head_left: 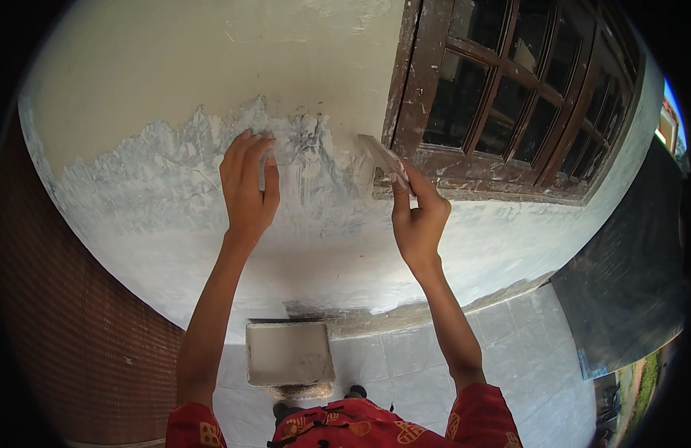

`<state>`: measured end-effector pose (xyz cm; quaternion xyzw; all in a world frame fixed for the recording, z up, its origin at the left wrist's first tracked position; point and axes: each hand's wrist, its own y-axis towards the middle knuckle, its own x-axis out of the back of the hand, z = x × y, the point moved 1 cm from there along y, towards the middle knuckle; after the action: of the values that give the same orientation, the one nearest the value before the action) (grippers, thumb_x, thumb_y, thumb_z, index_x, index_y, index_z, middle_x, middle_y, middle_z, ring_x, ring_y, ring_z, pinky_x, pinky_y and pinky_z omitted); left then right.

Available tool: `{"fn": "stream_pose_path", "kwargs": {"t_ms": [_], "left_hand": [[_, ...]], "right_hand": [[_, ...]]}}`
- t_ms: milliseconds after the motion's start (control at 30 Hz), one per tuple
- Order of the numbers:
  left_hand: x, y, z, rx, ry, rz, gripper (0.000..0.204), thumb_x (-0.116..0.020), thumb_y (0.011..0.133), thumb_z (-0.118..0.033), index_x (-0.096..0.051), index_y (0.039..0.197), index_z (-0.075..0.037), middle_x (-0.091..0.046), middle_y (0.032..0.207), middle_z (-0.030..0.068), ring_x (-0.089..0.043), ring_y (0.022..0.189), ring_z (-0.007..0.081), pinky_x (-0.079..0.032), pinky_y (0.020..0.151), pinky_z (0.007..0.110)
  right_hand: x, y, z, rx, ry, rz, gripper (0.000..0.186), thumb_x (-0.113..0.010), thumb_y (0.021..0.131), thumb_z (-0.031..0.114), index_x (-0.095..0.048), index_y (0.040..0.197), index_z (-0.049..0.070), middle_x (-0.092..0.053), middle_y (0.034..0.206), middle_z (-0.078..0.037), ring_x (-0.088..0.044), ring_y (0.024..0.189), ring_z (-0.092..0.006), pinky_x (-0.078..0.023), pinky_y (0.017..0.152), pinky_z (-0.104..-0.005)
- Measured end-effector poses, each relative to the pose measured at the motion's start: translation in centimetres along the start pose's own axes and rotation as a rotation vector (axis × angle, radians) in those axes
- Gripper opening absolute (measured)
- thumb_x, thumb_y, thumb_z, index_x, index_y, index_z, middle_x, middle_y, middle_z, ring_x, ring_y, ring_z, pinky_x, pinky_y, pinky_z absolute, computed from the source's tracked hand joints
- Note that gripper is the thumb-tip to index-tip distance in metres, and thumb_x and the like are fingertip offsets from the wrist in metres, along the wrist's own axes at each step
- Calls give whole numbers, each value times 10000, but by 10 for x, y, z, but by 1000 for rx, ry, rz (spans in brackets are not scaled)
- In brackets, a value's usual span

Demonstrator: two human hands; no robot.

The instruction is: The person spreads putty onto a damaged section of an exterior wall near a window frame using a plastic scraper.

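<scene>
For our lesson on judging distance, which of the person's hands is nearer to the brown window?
Right. The right hand, gripping a flat blade, is by the lower left corner of the window; the left hand is farther left, before the patchy wall.

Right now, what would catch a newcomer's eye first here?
First, probably the jagged grey-white patch across the cream wall, with the left hand in front of it. Next, the brown paned window at upper right, near the flat tool in the right hand. Low, left of centre, is a rectangular tray.
</scene>
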<state>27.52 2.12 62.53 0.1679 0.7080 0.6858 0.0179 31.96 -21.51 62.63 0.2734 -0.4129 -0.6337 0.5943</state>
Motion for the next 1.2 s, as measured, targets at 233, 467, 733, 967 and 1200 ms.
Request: {"fn": "stream_pose_path", "kwargs": {"t_ms": [233,467,733,967,1200], "left_hand": [[-36,22,36,-324,88,-230,327,-528,849,-57,-513,1174,-83,-438,1322,124,-342,1289,326,-263,1013,438],[-41,13,52,-342,80,-269,396,-532,852,-59,-446,1235,-107,-300,1379,176,-334,1282,359,-262,1032,471],[-47,13,59,-333,-18,-340,360,-516,823,-55,-484,1178,-98,-326,1307,149,-306,1295,361,-373,992,455],[-46,13,57,-328,7,-330,347,-498,879,-82,-422,1217,-71,-307,1327,185,-418,1212,346,-386,978,465],[-44,14,58,-289,28,-352,325,-506,873,-88,-424,1183,-34,-333,1291,174,-428,1197,330,-383,974,455]], "right_hand": [[-35,-19,-41,541,-414,-22,486,-613,668,-81,-651,1113,108,-627,1150,-74,-581,974,-288,-490,854,-378],[-62,-32,-78,721,-447,-84,339,-719,726,133,-679,1062,155,-598,1200,-19,-573,1012,-264,-473,862,-435],[-70,-33,-105,702,-501,5,352,-711,721,141,-681,1068,198,-603,1188,33,-566,1034,-234,-480,839,-384],[-65,-22,-115,767,-539,104,356,-705,720,188,-683,1071,237,-599,1184,84,-546,1014,-170,-465,795,-309],[-67,-27,-129,821,-499,95,325,-725,714,222,-696,1036,262,-584,1181,129,-523,994,-146,-449,774,-287]]}}
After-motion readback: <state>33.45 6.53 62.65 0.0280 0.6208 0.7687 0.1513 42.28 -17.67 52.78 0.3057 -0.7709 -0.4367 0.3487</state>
